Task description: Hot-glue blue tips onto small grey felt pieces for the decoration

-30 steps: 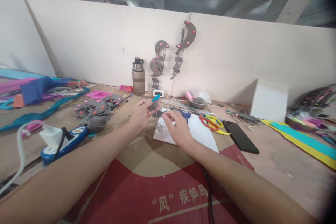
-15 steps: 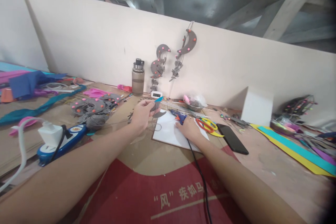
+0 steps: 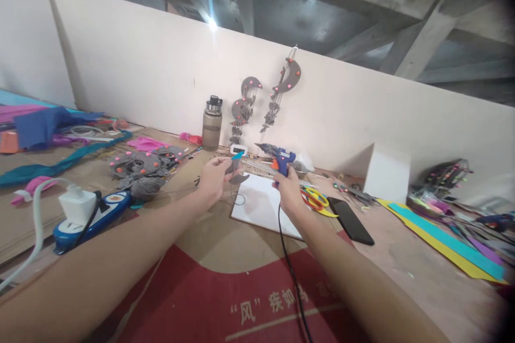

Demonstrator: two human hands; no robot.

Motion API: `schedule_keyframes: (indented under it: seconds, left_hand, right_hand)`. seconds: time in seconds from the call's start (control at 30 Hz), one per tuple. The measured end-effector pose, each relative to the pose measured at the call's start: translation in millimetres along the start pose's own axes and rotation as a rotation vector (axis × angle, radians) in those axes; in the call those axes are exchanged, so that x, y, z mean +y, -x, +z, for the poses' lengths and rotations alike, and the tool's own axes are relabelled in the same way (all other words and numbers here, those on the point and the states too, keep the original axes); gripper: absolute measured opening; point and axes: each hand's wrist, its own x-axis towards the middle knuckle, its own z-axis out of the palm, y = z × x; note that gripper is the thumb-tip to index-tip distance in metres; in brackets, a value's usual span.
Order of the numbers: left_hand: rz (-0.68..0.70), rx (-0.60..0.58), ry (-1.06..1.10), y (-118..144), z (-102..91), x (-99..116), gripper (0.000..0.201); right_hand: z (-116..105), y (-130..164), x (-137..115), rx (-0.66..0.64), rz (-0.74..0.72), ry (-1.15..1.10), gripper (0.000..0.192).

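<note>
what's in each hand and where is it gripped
The right hand holds a blue glue gun by its handle, nozzle toward the left. The left hand pinches a small grey felt piece with a blue tip at its near edge.

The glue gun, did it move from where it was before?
Yes. The glue gun lay on the white sheet beside the scissors; now the right hand holds it lifted above the sheet, nozzle pointing left toward the left hand.

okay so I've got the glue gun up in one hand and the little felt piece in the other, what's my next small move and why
Probably bring the glue gun nozzle over to the felt piece: the right hand holds it raised, nozzle facing the left hand, with a gap between.
</note>
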Motion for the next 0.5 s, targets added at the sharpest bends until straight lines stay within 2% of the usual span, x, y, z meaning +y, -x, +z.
schedule_keyframes:
  seconds: [0.1, 0.23, 0.33, 0.5]
  left_hand:
    - [0.025, 0.000, 0.021, -2, -1.5, 1, 0.013]
    - [0.048, 0.004, 0.009, -3, -2.7, 2, 0.015]
    - [0.070, 0.030, -0.010, -5, -3.9, 1, 0.017]
    - [0.114, 0.059, -0.051, -10, -5.4, 1, 0.017]
  right_hand:
    - [16, 1, -19, 0.014, -0.067, -0.223, 0.030]
    - [32, 11, -31, -0.164, -0.012, -0.401, 0.032]
    - [39, 27, -23, -0.231, -0.009, -0.407, 0.028]
    - [42, 44, -3, -0.276, -0.109, -0.255, 0.018]
